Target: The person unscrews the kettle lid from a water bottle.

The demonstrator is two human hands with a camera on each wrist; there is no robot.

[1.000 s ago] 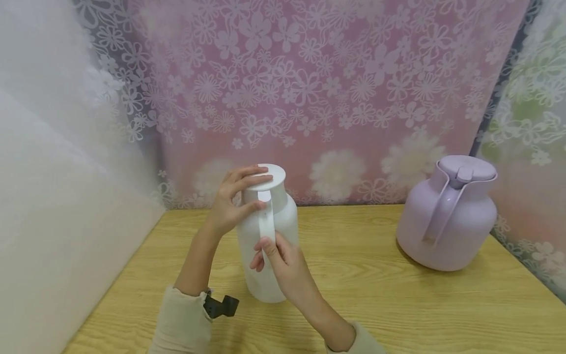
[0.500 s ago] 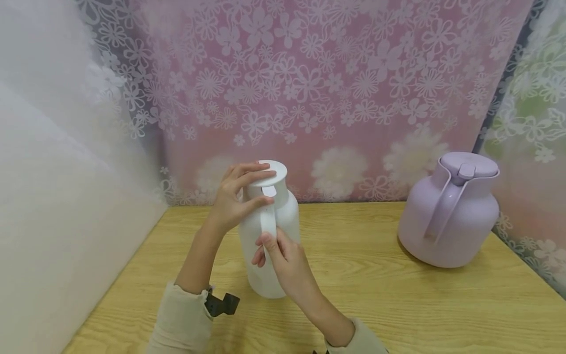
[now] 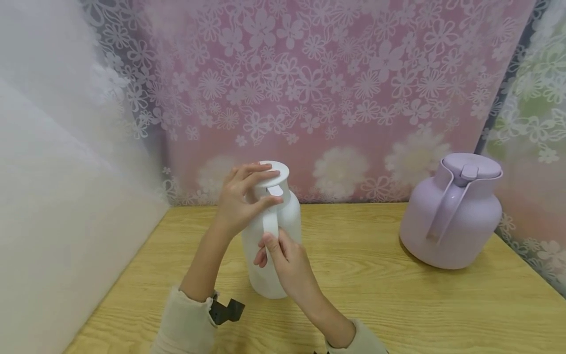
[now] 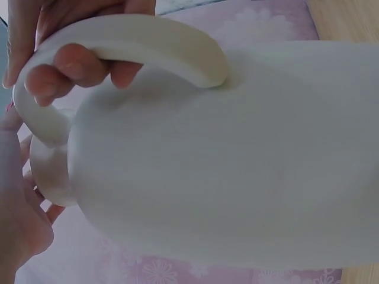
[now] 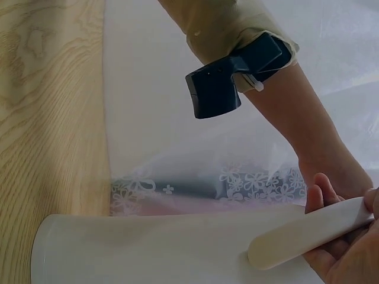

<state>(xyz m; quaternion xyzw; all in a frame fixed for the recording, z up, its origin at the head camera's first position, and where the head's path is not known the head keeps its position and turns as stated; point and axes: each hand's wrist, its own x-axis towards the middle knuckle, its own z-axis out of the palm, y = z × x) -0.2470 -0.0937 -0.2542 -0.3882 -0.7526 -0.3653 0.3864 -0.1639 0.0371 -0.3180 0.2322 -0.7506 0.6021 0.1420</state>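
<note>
A white thermos jug [image 3: 292, 216] stands upright on the wooden table, its handle [image 3: 270, 223] facing the person. My left hand [image 3: 240, 201] grips the round white lid [image 3: 283, 172] from the left, fingers over its top. Its thumb lies just under the small tab [image 3: 275, 190], which sits slightly right of the handle. Lower down, my right hand [image 3: 289, 265] holds the handle, thumb in front. In the left wrist view, right-hand fingers [image 4: 77, 62] curl through the handle loop. The right wrist view has the handle [image 5: 314, 234] lying across the right hand's fingers.
A lilac jug [image 3: 451, 226] with a lid and handle stands on the table [image 3: 353, 290] at the right. Behind is a pink flowered curtain [image 3: 327, 98], and a white sheet [image 3: 79, 196] closes the left side. A black wrist mount [image 3: 227, 310] sits at the left sleeve.
The lid's tab has shifted rightward relative to the handle, the left thumb and fingers moving with it. The right hand keeps its hold, and the view has shifted slightly.
</note>
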